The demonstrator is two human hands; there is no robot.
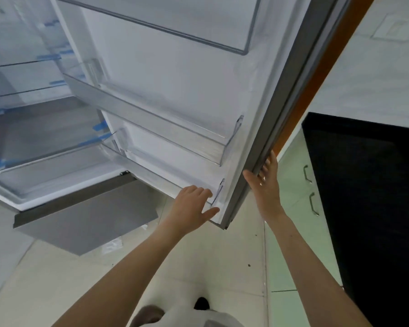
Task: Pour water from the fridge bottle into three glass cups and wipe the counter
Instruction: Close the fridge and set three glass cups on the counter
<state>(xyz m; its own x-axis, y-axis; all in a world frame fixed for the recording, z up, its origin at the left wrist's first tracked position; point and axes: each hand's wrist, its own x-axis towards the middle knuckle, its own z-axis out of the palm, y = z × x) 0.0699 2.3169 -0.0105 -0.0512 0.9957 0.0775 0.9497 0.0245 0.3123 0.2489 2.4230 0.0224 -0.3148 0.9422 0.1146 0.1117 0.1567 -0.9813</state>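
Door (175, 95) stands wide in my head view. Left hand (194, 206), fingers spread, rests on the door's lowest bin (170, 175); right hand (266, 185) is spread flat along the door's outer edge. I see no bottle in any door bin or on the shelves (26, 90) left of the door, so I cannot tell where it is. My worry: the door swinging shut on my fingers, or my searching the wrong compartment.

White fridge door (175, 95), black counter (364, 185), blue tape (99, 126).
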